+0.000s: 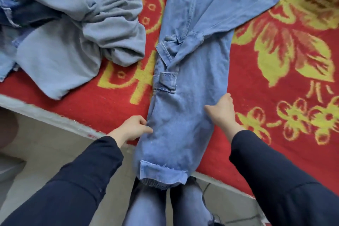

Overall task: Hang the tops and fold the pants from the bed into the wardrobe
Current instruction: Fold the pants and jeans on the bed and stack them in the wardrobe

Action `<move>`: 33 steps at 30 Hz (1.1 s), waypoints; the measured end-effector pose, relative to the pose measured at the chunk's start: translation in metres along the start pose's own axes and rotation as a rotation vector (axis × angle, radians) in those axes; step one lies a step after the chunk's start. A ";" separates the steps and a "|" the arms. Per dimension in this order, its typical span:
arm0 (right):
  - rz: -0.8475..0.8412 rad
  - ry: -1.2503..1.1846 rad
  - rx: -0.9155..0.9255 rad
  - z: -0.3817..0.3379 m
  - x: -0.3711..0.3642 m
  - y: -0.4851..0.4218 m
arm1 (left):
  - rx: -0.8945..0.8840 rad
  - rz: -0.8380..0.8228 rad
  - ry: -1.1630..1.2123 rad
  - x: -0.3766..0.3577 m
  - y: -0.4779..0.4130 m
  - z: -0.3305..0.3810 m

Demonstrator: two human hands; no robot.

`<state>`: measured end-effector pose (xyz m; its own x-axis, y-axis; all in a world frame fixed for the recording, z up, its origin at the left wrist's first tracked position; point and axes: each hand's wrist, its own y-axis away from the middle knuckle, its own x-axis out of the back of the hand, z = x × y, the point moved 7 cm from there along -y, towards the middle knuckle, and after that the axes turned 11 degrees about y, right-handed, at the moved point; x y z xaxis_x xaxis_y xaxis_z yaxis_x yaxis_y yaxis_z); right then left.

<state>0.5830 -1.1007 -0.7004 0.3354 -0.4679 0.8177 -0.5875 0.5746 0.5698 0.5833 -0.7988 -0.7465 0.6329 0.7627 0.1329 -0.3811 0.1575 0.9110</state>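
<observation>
Looks like the pants-folding step, early on: has the denim pants [190, 82] spread lengthwise on the red-and-yellow blanket [275, 82], running straight away from the bed edge [55, 113], with the elastic waistband [157, 183] hanging just over that bed edge and the two legs parting at the far end, well away from it. Pinches the fabric with the left grip [132, 128] just inside the bed edge, fingers curled and closed on the side of the seat. Clamps the opposite side with the right grip [222, 113], a little farther in from the bed edge, thumb lying on top of the denim and the other fingers apparently tucked beneath; cannot tell the amount of cloth inside. Neither grip apart, then: both closed on the same garment, one per side. No fold across the length yet, so probably calls next for bringing the splayed legs together, one over the other, smoothing the bunched straps and pocket flap [166, 82] near the middle, then doubling the length back toward the bed edge. Needs both grips moving evenly, to avoid skewing the loose denim. Leaves a grey sweatshirt [82, 29] crumpled over a darker denim piece [20, 14], farther in from the bed edge on the person's left, apart from the pants and likely yet to be hung. Shows no wardrobe.
</observation>
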 end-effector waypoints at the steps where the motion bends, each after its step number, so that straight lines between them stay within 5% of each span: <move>1: 0.066 0.000 0.026 -0.008 0.013 -0.005 | -0.064 0.069 -0.048 0.008 -0.002 0.022; 7: 0.148 0.039 0.149 -0.046 0.063 -0.079 | -0.482 0.460 -0.060 0.032 -0.027 0.173; 17: 0.213 -0.597 -0.062 -0.078 0.125 -0.243 | -0.664 0.420 -0.578 0.003 -0.123 0.323; 22: 0.224 -1.096 -0.270 -0.081 0.134 -0.282 | -0.712 0.445 -0.367 0.018 -0.140 0.346; 27: 0.488 -1.105 -0.111 -0.116 0.208 -0.306 | -0.789 0.105 0.084 0.036 -0.148 0.374; 29: 0.523 -0.998 -0.005 -0.146 0.231 -0.310 | -0.794 0.310 0.112 0.067 -0.162 0.390; 31: 0.506 -0.906 0.081 -0.179 0.242 -0.310 | -0.685 0.573 -0.080 0.093 -0.176 0.400; 33: 0.474 -0.825 0.121 -0.208 0.244 -0.310 | -0.590 0.640 -0.318 0.097 -0.184 0.410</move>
<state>0.9999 -1.2535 -0.6609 -0.5539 -0.5569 0.6189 -0.6164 0.7740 0.1448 0.9916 -1.0106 -0.7415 0.3052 0.6202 0.7227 -0.9480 0.1260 0.2923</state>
